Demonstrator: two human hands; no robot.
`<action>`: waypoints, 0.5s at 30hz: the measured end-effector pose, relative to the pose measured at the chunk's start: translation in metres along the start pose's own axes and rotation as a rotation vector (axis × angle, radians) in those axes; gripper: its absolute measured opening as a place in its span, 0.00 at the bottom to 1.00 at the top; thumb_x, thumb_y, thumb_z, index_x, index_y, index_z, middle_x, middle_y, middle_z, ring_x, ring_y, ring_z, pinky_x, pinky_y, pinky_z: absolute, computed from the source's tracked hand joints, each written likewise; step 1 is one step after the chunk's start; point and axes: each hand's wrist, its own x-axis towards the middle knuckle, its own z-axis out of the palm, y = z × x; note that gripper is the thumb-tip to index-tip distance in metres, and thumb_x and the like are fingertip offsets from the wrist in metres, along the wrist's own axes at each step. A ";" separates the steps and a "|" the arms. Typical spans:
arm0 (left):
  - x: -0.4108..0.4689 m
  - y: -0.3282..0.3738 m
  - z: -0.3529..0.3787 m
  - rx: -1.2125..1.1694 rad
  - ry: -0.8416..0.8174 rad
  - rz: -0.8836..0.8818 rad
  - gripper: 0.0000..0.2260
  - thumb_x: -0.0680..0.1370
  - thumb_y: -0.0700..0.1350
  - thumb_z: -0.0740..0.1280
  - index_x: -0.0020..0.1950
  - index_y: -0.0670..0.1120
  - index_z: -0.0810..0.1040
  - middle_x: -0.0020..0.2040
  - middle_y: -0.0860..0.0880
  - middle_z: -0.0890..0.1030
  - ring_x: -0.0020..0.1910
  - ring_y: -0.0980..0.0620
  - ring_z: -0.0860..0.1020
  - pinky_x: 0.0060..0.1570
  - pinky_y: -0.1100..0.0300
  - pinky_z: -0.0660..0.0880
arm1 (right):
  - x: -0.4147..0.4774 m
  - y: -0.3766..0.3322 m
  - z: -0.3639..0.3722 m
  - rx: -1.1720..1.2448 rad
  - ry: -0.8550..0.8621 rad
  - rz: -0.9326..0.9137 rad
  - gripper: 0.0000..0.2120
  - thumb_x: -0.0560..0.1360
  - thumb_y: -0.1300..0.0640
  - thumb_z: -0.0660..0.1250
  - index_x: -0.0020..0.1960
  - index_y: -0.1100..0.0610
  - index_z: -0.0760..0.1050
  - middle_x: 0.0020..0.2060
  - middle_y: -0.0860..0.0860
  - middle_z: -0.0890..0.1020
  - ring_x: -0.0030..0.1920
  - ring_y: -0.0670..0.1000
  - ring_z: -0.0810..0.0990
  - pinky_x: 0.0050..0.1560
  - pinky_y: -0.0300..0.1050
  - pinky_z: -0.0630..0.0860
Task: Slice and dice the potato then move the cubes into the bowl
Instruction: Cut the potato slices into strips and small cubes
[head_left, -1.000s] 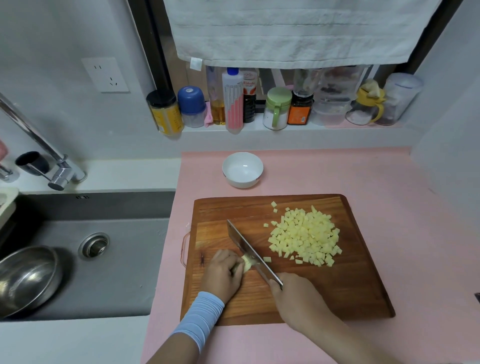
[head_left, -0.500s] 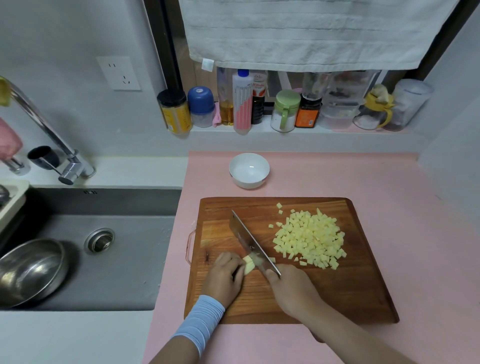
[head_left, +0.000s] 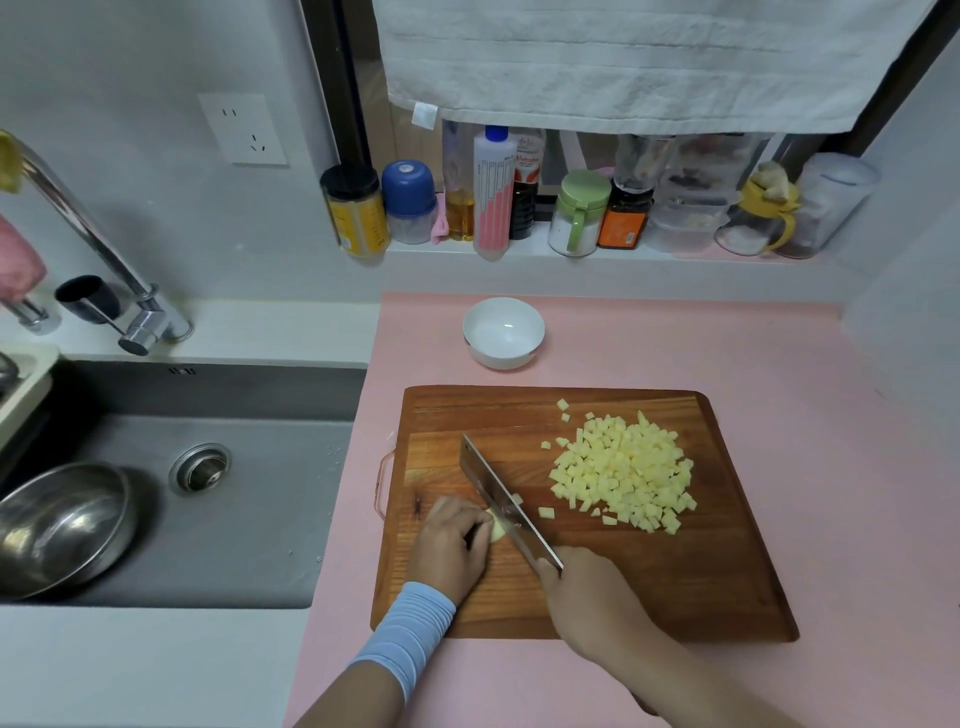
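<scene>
A wooden cutting board (head_left: 675, 597) lies on the pink counter (head_left: 779, 364). At the board's 8 o'clock the left hand (head_left: 457, 545), a pale blue wristband (head_left: 410, 631) behind it, holds down a small potato piece (head_left: 497, 529). Its fingers (head_left: 470, 519) are curled together over the piece, so only a pale end shows at the knuckles. The right hand (head_left: 592, 597), at the board's 6 o'clock, grips a cleaver (head_left: 504, 499); its fingers are wrapped round the handle, which is hidden inside the fist. The blade runs from 5 o'clock up to 11 o'clock, its edge down on the board, touching the exposed end of the potato piece.

The potato cubes (head_left: 623, 473) sit heaped at the board's 2 o'clock, with a few strays between the heap and the blade. A white bowl (head_left: 503, 332) stands on the counter just beyond the board's far edge, near 11 o'clock, with no cubes in it. At 9 o'clock of the board is a sink (head_left: 260, 493) holding a steel bowl (head_left: 62, 525).
</scene>
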 end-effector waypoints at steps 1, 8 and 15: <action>0.000 0.000 0.000 -0.002 -0.002 -0.002 0.05 0.71 0.37 0.76 0.42 0.45 0.83 0.41 0.53 0.81 0.45 0.56 0.75 0.52 0.74 0.67 | 0.004 -0.003 0.003 0.005 0.005 0.007 0.14 0.84 0.47 0.57 0.43 0.49 0.74 0.37 0.45 0.80 0.40 0.48 0.80 0.36 0.42 0.72; -0.004 -0.002 -0.003 -0.017 -0.004 0.005 0.03 0.74 0.39 0.73 0.45 0.46 0.83 0.44 0.54 0.81 0.48 0.56 0.75 0.55 0.69 0.69 | 0.018 -0.013 0.005 0.036 0.012 -0.013 0.13 0.84 0.47 0.57 0.46 0.49 0.76 0.37 0.43 0.77 0.41 0.50 0.77 0.43 0.45 0.72; -0.009 -0.005 -0.008 -0.020 -0.043 0.014 0.06 0.72 0.39 0.75 0.43 0.48 0.82 0.45 0.56 0.80 0.49 0.57 0.74 0.56 0.71 0.67 | 0.016 -0.009 -0.008 0.096 0.014 -0.035 0.15 0.83 0.46 0.59 0.43 0.50 0.77 0.37 0.46 0.82 0.40 0.49 0.81 0.39 0.46 0.74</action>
